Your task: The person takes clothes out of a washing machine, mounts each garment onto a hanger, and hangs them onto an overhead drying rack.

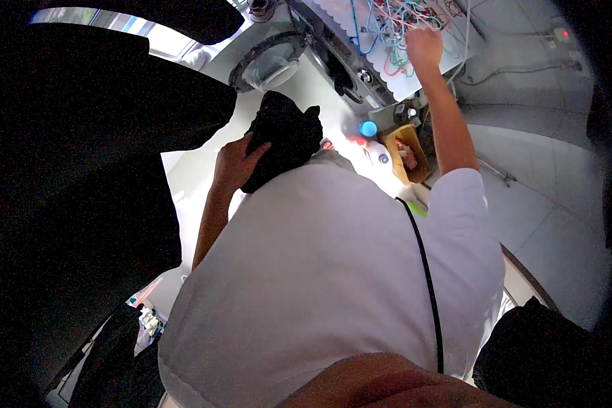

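My left hand [235, 163] is closed on a bunched black cloth garment [283, 132], held in front of my white shirt. The thumb lies over the fabric. My right arm is stretched out to the upper right, where my right hand [425, 49] is curled shut at a tangled heap of thin coloured clothes hangers [394, 24]. Blue, red, green and white ones show. Whatever lies inside those fingers is hidden. The heap rests on a white scalloped cover [406, 87] over a washing machine [340, 64].
The machine's round door [268, 62] hangs open. A brown box [415, 170], a blue-capped container [368, 129] and a white bottle [379, 156] stand below. Dark garments [81, 170] hang close on the left. A tiled wall [517, 115] borders the right.
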